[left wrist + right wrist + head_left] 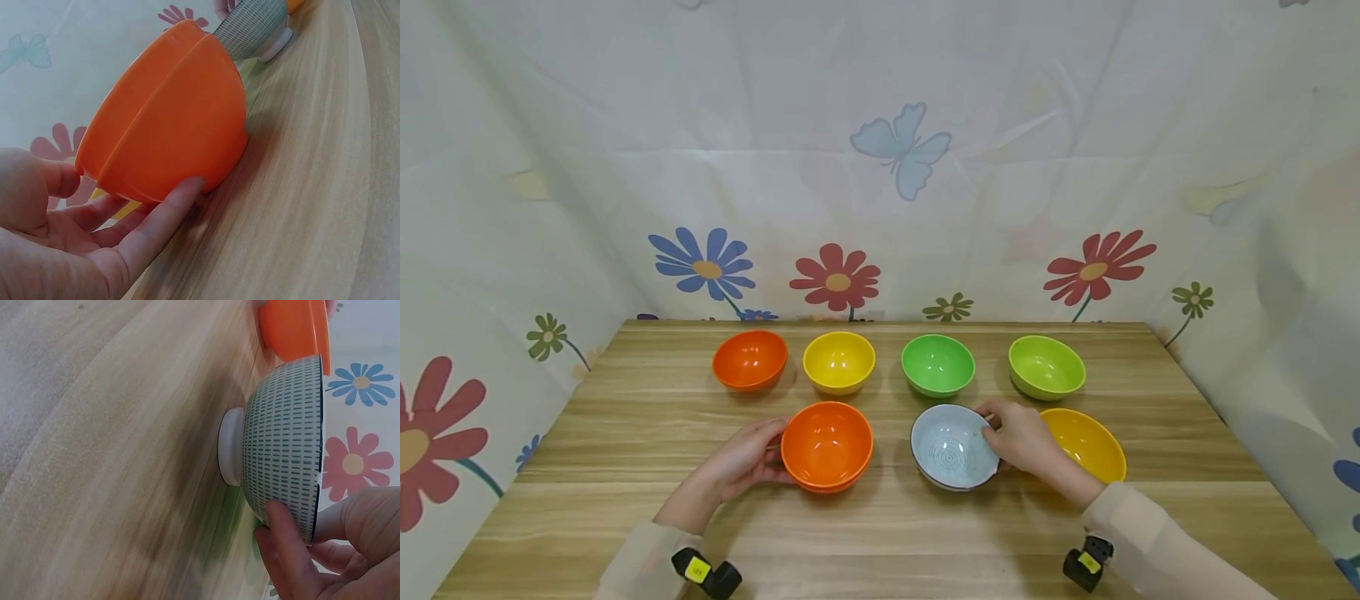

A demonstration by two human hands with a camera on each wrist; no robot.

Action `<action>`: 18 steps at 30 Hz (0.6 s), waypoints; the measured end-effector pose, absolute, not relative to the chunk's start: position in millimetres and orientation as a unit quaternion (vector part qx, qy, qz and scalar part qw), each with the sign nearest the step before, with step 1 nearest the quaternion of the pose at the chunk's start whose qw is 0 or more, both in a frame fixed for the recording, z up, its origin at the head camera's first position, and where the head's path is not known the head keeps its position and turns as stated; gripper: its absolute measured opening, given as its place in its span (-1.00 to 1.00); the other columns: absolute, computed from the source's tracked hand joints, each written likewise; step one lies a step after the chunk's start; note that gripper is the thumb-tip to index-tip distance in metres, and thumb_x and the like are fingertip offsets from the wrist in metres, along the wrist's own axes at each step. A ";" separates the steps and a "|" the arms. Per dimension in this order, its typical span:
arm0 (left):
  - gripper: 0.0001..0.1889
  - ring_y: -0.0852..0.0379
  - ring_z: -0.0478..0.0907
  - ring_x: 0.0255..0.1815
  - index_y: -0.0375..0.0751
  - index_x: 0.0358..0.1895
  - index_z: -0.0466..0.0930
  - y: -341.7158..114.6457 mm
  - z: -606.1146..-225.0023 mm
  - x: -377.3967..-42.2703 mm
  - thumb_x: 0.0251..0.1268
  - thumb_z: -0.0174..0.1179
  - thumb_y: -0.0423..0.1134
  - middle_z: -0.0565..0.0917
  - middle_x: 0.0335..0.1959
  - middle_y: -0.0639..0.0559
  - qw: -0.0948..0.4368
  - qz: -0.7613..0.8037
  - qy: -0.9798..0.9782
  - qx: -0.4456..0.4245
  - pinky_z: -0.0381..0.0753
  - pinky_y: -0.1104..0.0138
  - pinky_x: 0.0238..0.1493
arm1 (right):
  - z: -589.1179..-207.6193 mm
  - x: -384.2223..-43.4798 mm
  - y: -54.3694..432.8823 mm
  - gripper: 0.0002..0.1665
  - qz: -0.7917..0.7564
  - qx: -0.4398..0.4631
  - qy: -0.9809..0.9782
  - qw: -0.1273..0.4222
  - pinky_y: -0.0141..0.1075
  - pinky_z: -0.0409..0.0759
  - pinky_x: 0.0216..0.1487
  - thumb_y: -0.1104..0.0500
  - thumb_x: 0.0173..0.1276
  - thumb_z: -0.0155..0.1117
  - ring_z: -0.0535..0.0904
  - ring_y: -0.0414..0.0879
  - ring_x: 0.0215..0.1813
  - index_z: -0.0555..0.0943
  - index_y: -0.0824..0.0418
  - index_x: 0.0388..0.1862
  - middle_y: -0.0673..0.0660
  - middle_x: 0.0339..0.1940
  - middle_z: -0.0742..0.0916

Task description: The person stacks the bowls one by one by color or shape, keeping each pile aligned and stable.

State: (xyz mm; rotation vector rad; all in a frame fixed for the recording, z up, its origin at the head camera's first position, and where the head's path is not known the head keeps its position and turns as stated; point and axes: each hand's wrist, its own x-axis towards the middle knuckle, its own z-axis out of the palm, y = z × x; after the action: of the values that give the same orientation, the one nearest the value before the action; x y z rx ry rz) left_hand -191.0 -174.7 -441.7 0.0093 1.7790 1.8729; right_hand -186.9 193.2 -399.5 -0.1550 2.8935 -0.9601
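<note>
Two orange bowls (827, 446), one nested in the other, stand left of centre in the head view. My left hand (747, 458) grips them from the left, thumb at the upper rim and fingers against the outer side, as the left wrist view shows. To their right is a pale blue-grey ceramic bowl (951, 450) with a dark rim. Its outside carries small green dashes above a white foot. My right hand (1024, 437) pinches its right edge, thumb on the inside and fingers under the outer wall (284, 437). A chip shows on that rim.
Along the back of the wooden table (895, 533) stand a red-orange bowl (750, 361), a yellow bowl (839, 363), a green bowl (937, 365) and a lime bowl (1047, 367). A darker yellow bowl (1093, 446) sits beside my right wrist, partly hidden. A flowered cloth (895, 208) hangs behind.
</note>
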 end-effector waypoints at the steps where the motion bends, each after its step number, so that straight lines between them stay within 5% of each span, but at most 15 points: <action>1: -0.50 0.03 0.54 -0.06 -0.40 0.32 0.15 -174.7 -441.7 -190.9 0.49 -0.30 -0.11 0.44 0.14 -0.25 0.275 0.697 0.662 0.003 0.58 0.00 -0.06 | -399.4 -187.0 193.1 -0.72 -0.315 -0.051 0.947 0.044 -0.38 0.55 -0.70 0.38 0.16 0.19 0.61 -0.09 -0.46 0.57 0.38 -0.11 0.26 -0.33 0.69; 18: -0.50 0.02 0.54 -0.06 -0.38 0.32 0.16 -173.7 -441.5 -190.6 0.49 -0.30 -0.11 0.42 0.17 -0.28 0.268 0.695 0.667 -0.003 0.58 0.01 -0.08 | -399.0 -188.9 191.9 -0.72 -0.312 -0.057 0.948 0.031 -0.38 0.53 -0.73 0.38 0.13 0.16 0.59 -0.12 -0.54 0.62 0.36 -0.15 0.23 -0.41 0.70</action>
State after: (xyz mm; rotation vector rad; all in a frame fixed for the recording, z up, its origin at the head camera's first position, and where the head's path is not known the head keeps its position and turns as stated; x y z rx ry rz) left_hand -190.6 -173.7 -441.5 -0.0092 1.8001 1.8752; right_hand -188.9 191.9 -399.0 -0.1753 2.9217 -0.9601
